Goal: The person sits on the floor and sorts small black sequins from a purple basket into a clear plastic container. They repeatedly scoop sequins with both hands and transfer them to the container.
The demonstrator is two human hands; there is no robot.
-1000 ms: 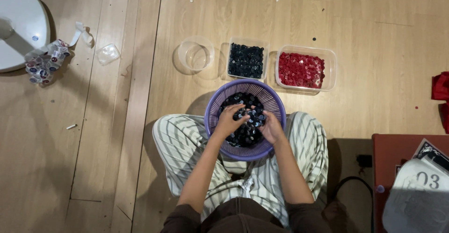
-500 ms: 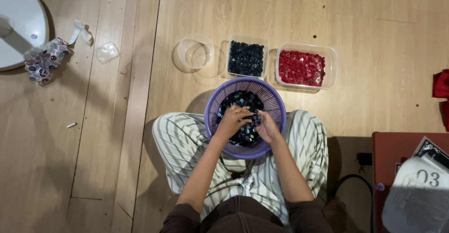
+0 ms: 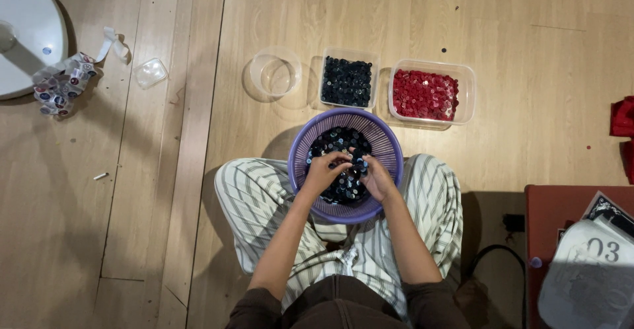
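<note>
Both hands have drawn closer together over the last second, from spread across the heap to nearly meeting at the middle of the basket (image 3: 389, 145).

At far left a white round object (image 3: 30, 35) lies on the wooden floor (image 3: 528, 12), with a crumpled strip of printed wrappers (image 3: 63, 84) against its edge and a small clear lid (image 3: 150, 73) just beside that. Lower down a small white scrap (image 3: 100, 176) lies alone.

Next comes an empty clear round tub (image 3: 275, 71), then a clear box of dark blue buttons (image 3: 348, 81), then a clear box of red buttons (image 3: 426, 95); the three stand in a row just beyond the basket.

The purple basket sits between the person's striped-trousered legs (image 3: 254, 203) and holds mixed dark buttons (image 3: 340, 141). The left hand (image 3: 323, 170) is curled with fingertips in the heap; whether it pinches anything cannot be told. The right hand (image 3: 378, 177) is also curled down into the buttons, its grip equally unclear. Nothing lies between the basket and the boxes.

At right, red cloth (image 3: 623, 121) shows at the frame's edge, and a red-brown table (image 3: 545, 223) bears a grey-white object (image 3: 591, 276).
</note>
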